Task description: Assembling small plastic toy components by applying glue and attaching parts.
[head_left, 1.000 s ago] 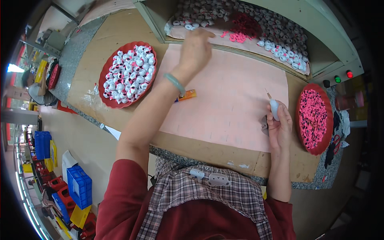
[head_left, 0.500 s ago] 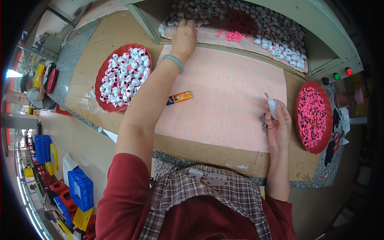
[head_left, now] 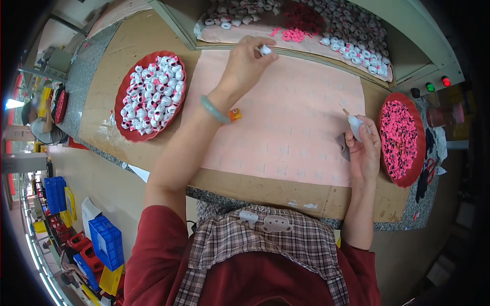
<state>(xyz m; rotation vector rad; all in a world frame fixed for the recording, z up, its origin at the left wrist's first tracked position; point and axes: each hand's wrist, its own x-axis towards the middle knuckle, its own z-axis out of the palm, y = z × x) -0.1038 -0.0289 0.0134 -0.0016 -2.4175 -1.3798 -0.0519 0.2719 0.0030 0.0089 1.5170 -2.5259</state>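
My left hand (head_left: 246,64), with a jade-green bangle at the wrist, pinches a small white rounded piece (head_left: 265,50) over the far edge of the pink sheet (head_left: 286,122). In my right hand (head_left: 365,148) is a small white squeeze bottle (head_left: 356,126) with a thin nozzle tilted up to the left. A grey cloth scrap (head_left: 343,147) shows beside the right fingers. Under the left wrist lies an orange box (head_left: 235,115), mostly hidden by the arm.
A red scalloped tray (head_left: 121,109) of white and pink pieces stands at left. Another red tray (head_left: 421,153) at right holds pink-and-black bits. The open metal cabinet (head_left: 176,23) behind contains many white pieces and pink bits (head_left: 293,34). Scissors (head_left: 431,168) lie at far right.
My left hand has come out of the cabinet, moving right and nearer with a white piece between the fingers. My right hand with the bottle has shifted slightly right.
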